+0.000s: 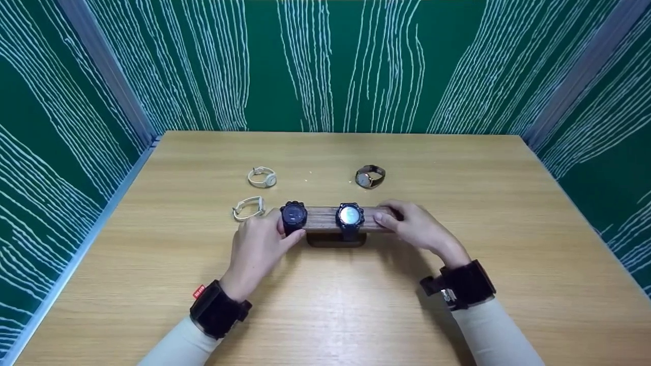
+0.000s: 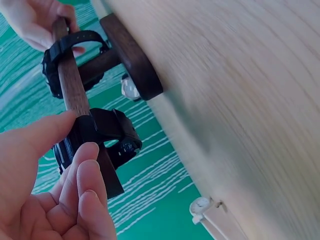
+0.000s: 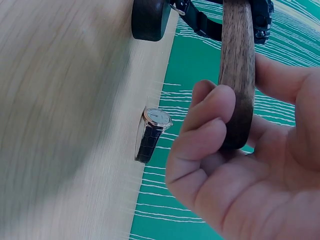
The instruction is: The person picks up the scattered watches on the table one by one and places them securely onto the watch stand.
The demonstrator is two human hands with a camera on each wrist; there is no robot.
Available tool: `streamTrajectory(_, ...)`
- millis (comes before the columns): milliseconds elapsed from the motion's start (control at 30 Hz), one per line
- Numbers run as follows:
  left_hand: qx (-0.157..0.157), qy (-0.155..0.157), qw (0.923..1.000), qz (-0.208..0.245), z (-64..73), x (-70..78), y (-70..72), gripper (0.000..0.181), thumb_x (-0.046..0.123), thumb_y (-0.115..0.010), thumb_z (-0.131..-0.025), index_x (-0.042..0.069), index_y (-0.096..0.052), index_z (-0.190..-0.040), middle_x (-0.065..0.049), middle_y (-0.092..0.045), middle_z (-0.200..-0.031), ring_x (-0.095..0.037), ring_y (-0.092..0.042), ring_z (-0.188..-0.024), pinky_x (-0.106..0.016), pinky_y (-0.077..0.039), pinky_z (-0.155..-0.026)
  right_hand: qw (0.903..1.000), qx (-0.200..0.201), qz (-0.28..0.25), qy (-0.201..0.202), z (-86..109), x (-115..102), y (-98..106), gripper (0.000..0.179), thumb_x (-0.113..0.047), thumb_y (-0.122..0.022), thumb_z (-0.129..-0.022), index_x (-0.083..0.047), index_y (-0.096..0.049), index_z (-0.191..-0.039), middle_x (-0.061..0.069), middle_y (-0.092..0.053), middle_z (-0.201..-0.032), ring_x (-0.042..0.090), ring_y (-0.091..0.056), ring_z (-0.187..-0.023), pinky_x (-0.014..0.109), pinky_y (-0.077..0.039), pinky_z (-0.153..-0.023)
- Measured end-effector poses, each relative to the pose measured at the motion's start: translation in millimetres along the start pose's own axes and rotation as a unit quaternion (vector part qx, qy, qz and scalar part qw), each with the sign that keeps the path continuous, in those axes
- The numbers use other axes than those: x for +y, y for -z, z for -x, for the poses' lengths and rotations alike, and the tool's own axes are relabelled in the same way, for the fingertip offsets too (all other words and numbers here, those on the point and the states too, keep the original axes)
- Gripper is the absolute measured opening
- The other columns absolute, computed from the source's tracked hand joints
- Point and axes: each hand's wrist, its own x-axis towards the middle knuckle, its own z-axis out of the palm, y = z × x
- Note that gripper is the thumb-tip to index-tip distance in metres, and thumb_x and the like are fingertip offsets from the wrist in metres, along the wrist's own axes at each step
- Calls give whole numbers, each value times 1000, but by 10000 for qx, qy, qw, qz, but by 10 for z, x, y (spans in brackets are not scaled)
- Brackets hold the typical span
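A dark wooden T-shaped watch stand (image 1: 321, 219) stands on the table, its crossbar raised over a rounded base (image 1: 318, 241). One black digital watch (image 1: 294, 213) is strapped around the bar's left part, and my left hand (image 1: 257, 249) pinches it between thumb and fingers. Another black watch (image 1: 350, 215), its face bright with glare, hangs around the bar nearer the middle. At the right end of the crossbar (image 3: 237, 55), my right hand (image 1: 422, 227) grips the wood, fingers curled beneath in the right wrist view.
Behind the stand lies a watch with a dark strap (image 1: 370, 177). To the left are a white watch (image 1: 262, 177) and a second pale watch (image 1: 249, 208), close to my left hand. Green patterned panels (image 1: 346, 66) border the wooden table (image 1: 325, 315).
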Motion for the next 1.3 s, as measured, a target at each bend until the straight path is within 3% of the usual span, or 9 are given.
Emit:
streamTrajectory(167,32,-46,10000,-19,-2,35,-33,42,41,-93,-81,14,-61,-75,5,-60,-63,-14,-57,-55,-32,-49,-50,10000,-9,-1,-97,-8,16,3,49,-40,-61,-108,-5,-63,-142,18,-69,-128,33,-65,-114,56,-49,-104)
streamTrajectory(400,106,-60,9996,-273,-1,89,-68,46,45,-92,-81,15,-59,-73,6,-56,-60,-15,-55,-55,-32,-46,-48,9995,-112,-216,-214,6,11,6,52,-40,-61,-108,-4,-59,-146,20,-69,-124,33,-70,-89,48,-59,-82)
streamTrajectory(633,90,-55,9996,-249,5,122,-107,45,45,-92,-82,15,-59,-74,6,-57,-61,-13,-53,-53,-30,-45,-47,9991,-146,-246,-316,0,7,8,54,-40,-61,-108,-5,-57,-149,21,-68,-125,33,-70,-88,49,-59,-81)
streamTrajectory(967,165,-165,9996,-149,-6,178,-153,44,44,-93,-81,16,-59,-74,8,-57,-62,-12,-53,-53,-29,-45,-47,9995,-70,-2,-304,-6,-11,1,54,-41,-61,-108,-5,-58,-149,19,-69,-128,31,-68,-106,54,-53,-99)
streamTrajectory(1300,73,-245,9994,-254,-14,226,-196,42,45,-92,-82,16,-61,-76,8,-58,-60,-10,-51,-51,-26,-44,-47,9997,29,23,-229,0,-7,-14,52,-40,-61,-108,-5,-60,-146,21,-68,-132,39,-63,-122,61,-45,-110)
